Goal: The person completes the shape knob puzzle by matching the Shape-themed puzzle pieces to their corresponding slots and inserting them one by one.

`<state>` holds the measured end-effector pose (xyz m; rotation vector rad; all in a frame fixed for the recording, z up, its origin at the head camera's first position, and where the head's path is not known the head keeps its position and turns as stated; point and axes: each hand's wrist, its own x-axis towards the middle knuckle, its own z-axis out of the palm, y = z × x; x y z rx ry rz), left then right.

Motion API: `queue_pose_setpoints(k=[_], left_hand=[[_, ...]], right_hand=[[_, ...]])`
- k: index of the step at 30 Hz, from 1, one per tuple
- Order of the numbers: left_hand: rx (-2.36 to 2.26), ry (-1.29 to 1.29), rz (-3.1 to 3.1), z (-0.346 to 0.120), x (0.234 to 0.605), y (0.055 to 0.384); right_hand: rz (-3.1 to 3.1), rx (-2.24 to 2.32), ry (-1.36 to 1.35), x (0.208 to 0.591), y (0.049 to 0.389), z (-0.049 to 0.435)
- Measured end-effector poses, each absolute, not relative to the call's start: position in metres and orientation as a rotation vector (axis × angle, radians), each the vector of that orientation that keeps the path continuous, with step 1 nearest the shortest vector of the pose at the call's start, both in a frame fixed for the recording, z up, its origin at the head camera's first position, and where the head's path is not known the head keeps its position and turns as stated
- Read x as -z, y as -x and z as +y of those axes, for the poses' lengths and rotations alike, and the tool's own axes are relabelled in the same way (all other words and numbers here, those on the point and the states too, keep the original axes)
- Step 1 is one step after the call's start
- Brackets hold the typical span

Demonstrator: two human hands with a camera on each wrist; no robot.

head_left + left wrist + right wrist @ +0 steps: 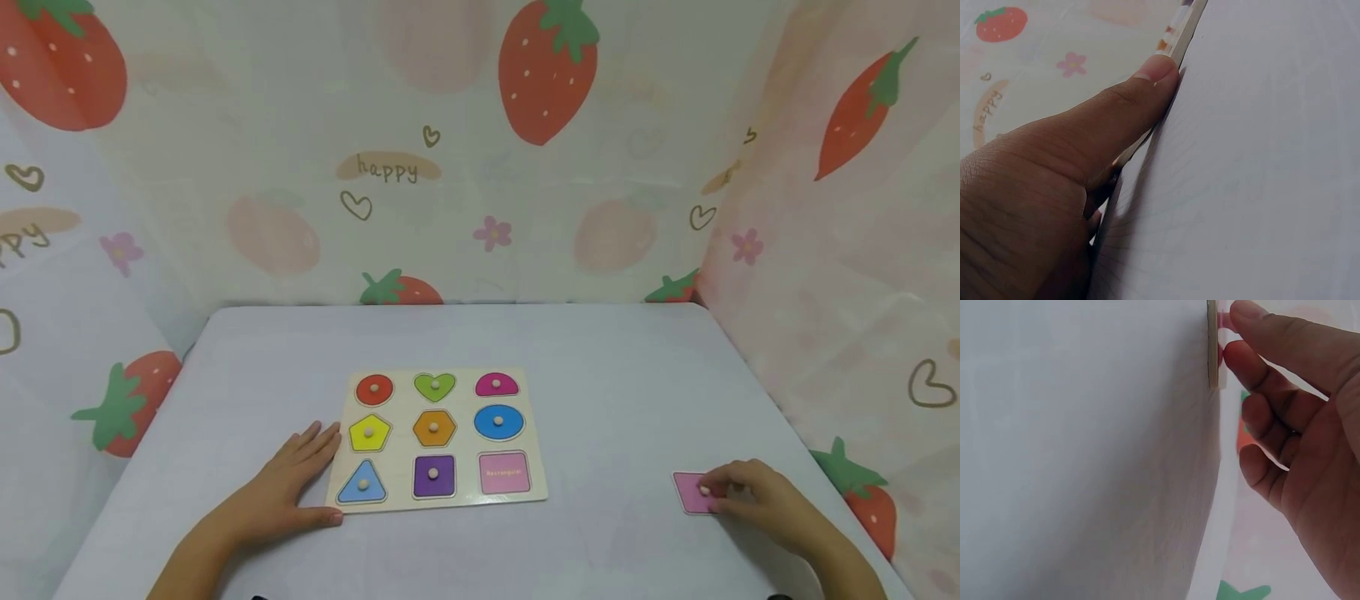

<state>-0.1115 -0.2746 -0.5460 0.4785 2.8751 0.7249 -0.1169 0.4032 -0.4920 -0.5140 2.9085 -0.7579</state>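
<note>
My left hand lies spread at the left edge of a wooden peg puzzle board, fingers along its side and thumb at the lower left corner. In the left wrist view, the thumb touches the board's edge. On the right, my right hand has thumb and index finger around the small knob of a pink rectangular puzzle piece. The right wrist view shows that piece edge-on, with the other fingers loosely curled. A pink recess marked "Rectangular" shows in the board's lower right.
Several knobbed pieces sit in the board, among them a purple square, a blue oval and a red circle. The white table has strawberry-print cloth behind it and at both sides.
</note>
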Motion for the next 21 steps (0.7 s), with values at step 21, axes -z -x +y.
queue_pose_setpoints(k=[21], left_hand=[[-0.714, -0.459, 2.866, -0.274, 0.543, 0.112]], right_hand=[[2.834, 0.648, 0.222, 0.488, 0.125, 0.392]])
